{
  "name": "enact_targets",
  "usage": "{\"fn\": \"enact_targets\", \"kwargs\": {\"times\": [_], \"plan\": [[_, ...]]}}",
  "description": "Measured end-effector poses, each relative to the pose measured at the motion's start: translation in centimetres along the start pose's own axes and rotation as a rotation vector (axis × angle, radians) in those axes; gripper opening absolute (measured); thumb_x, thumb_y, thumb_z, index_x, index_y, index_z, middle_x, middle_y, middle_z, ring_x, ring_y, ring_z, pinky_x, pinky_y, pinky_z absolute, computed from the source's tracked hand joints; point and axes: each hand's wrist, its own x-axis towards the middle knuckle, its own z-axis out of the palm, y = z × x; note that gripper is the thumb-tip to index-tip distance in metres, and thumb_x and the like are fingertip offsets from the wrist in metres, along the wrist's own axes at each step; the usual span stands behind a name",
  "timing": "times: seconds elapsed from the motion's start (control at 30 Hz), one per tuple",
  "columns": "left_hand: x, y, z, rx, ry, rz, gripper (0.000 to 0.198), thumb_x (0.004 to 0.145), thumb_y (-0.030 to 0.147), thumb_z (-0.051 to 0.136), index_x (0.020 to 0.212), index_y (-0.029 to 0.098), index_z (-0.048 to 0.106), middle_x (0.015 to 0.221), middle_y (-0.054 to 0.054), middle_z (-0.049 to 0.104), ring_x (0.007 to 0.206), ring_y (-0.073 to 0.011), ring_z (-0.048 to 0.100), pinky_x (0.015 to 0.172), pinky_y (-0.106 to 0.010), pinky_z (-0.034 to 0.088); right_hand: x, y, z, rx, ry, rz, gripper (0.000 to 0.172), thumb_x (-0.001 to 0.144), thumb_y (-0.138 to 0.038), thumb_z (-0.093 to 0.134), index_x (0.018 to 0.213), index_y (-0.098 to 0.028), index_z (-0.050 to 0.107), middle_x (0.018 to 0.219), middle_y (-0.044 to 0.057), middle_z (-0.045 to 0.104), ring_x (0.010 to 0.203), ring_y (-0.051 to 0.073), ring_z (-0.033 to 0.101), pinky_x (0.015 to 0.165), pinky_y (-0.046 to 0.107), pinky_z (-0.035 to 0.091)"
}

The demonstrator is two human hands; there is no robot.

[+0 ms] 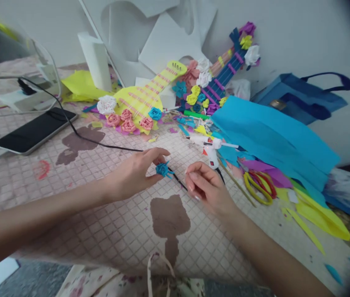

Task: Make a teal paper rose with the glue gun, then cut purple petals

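Observation:
A small blue crepe-paper flower (163,169) is pinched between the thumb and fingers of my left hand (136,171), above the middle of the table. Thin blue strands stick out from its right side. To the right of it, my right hand (207,185) is closed with fingertips pressed together; whether anything is in them I cannot make out. A black cable (109,145) passes behind both hands. Just beyond my right hand lies a white glue gun (210,144). A yellow paper guitar (142,99) with paper roses along its lower end leans at the back.
Scissors with red and yellow handles (258,187) and a thin stick (236,183) lie on the right, beside blue crepe paper (273,136). A dark blue paper guitar (224,78) leans against the wall. A phone (35,130) and a power strip (26,95) are at left.

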Motion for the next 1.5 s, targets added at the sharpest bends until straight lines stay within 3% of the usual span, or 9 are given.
{"fn": "enact_targets", "kwargs": {"times": [0.13,0.47,0.63,0.77,0.93,1.03,1.17,1.37,1.5], "plan": [[0.5,0.0,0.0,-0.034,0.047,-0.016,0.047,0.078,0.015,0.061,0.121,0.019,0.044,0.101,-0.004,0.066,0.090,-0.0157,0.063,0.079,-0.030,0.050,0.1,0.0,0.0,-0.143,0.078,0.023,0.024,0.086,-0.043,0.055,0.082,-0.020,0.058,0.052,-0.008,0.036,0.042,0.006,0.030,0.041,0.022,0.022],[-0.1,0.4,0.2,-0.047,0.130,-0.007,0.051,0.078,0.013,0.061,0.125,0.021,0.043,0.101,-0.003,0.064,0.090,-0.0142,0.061,0.080,-0.028,0.049,0.4,0.6,1.2,-0.484,0.028,0.001,0.019,0.080,-0.037,0.063,0.082,-0.018,0.062,0.053,-0.007,0.041,0.049,0.008,0.036,0.047,0.024,0.027],[-0.2,-0.4,0.1,-0.039,0.145,-0.021,0.051,0.079,0.015,0.061,0.126,0.023,0.042,0.101,-0.003,0.064,0.088,-0.0146,0.061,0.080,-0.030,0.049,0.2,0.1,0.9,-0.291,0.171,-0.185,0.017,0.086,-0.034,0.059,0.076,-0.020,0.062,0.061,-0.005,0.047,0.048,0.006,0.038,0.046,0.023,0.029],[-0.4,-1.1,0.1,-0.043,0.137,-0.034,0.053,0.078,0.015,0.062,0.127,0.024,0.041,0.101,-0.002,0.065,0.088,-0.0151,0.061,0.080,-0.030,0.049,0.3,-0.7,0.7,0.050,0.129,-0.336,0.021,0.090,-0.035,0.053,0.074,-0.021,0.055,0.104,0.000,0.058,0.048,0.004,0.046,0.044,0.023,0.033],[-0.5,-1.2,-0.2,-0.056,0.154,-0.033,0.053,0.078,0.015,0.062,0.127,0.024,0.042,0.101,-0.002,0.065,0.090,-0.0149,0.061,0.081,-0.030,0.049,0.6,-0.9,0.6,0.072,0.136,-0.165,0.029,0.092,-0.041,0.047,0.070,-0.022,0.046,0.050,-0.007,0.043,0.041,0.007,0.037,0.041,0.021,0.026],[-0.5,-0.9,-0.4,-0.064,0.170,-0.010,0.054,0.079,0.016,0.063,0.128,0.025,0.041,0.102,-0.001,0.065,0.090,-0.0147,0.061,0.080,-0.029,0.049,0.9,-0.4,0.7,-0.101,0.149,-0.034,0.019,0.083,-0.033,0.064,0.091,-0.023,0.051,0.051,-0.011,0.040,0.044,0.005,0.034,0.043,0.020,0.025],[-0.6,-0.5,-0.5,-0.074,0.167,0.027,0.055,0.079,0.015,0.063,0.128,0.024,0.040,0.103,-0.001,0.065,0.089,-0.0140,0.061,0.079,-0.028,0.049,1.4,0.3,1.4,-0.101,-0.038,0.073,0.055,0.077,-0.028,0.069,0.125,-0.024,0.043,0.058,-0.011,0.045,0.045,0.005,0.038,0.042,0.020,0.027],[-0.7,-0.6,-0.2,-0.108,0.165,0.045,0.053,0.080,0.017,0.064,0.128,0.023,0.042,0.106,-0.003,0.065,0.094,-0.0148,0.060,0.084,-0.030,0.048,1.6,1.5,1.4,-0.078,0.002,0.009,0.018,0.082,-0.036,0.063,0.079,-0.018,0.062,0.056,-0.006,0.047,0.044,0.005,0.040,0.041,0.020,0.030],[-0.7,-1.0,-0.3,-0.136,0.166,0.032,0.053,0.080,0.018,0.063,0.129,0.023,0.041,0.106,-0.003,0.065,0.095,-0.0152,0.060,0.086,-0.031,0.048,1.4,1.1,1.0,-0.025,0.098,-0.089,0.014,0.083,-0.034,0.063,0.081,-0.021,0.064,0.066,-0.003,0.056,0.048,0.006,0.043,0.044,0.020,0.035]]}}
